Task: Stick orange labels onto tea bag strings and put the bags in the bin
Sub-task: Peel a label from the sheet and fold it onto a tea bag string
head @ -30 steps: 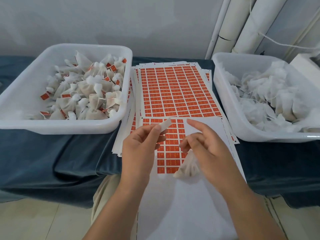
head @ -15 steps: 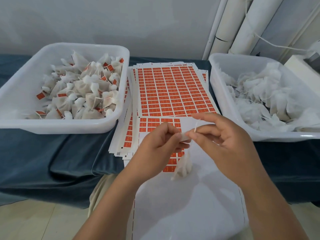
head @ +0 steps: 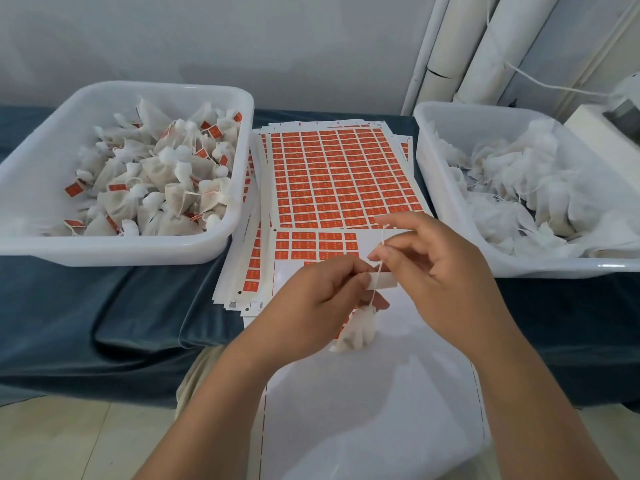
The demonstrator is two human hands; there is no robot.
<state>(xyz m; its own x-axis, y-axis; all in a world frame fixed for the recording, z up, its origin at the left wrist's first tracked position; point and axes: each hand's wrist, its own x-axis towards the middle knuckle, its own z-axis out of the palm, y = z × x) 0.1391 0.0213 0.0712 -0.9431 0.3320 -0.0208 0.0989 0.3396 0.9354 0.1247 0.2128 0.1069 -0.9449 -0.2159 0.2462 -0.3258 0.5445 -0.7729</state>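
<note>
Between the two hands, over the front edge of the desk point(head: 86, 306), a small white tea bag point(head: 356, 329) hangs by its string point(head: 380, 258). The bag's long axis is close to upright, with the gathered neck on top and the loose bottom pointing down and a little left. From the neck the string runs almost straight up, leaning slightly right, to the right hand point(head: 440, 271), whose thumb and fingers pinch it near its top. A short end stands above the pinch. About midway the string passes in front of a label point(head: 386, 281) that shows its white back. The label's long axis is nearly level, its right end slightly raised, so it crosses the string at roughly a right angle. The left hand point(head: 322, 292) pinches the label's left end between thumb and forefinger. Underneath lies a mostly peeled sheet point(head: 363, 410), and behind it a stack of label sheets point(head: 346, 181) covered in orange rectangles. On the dark blue desk, the left bin point(head: 138, 252) holds bags with orange labels, and the right bin point(head: 519, 270) holds plain white bags
</note>
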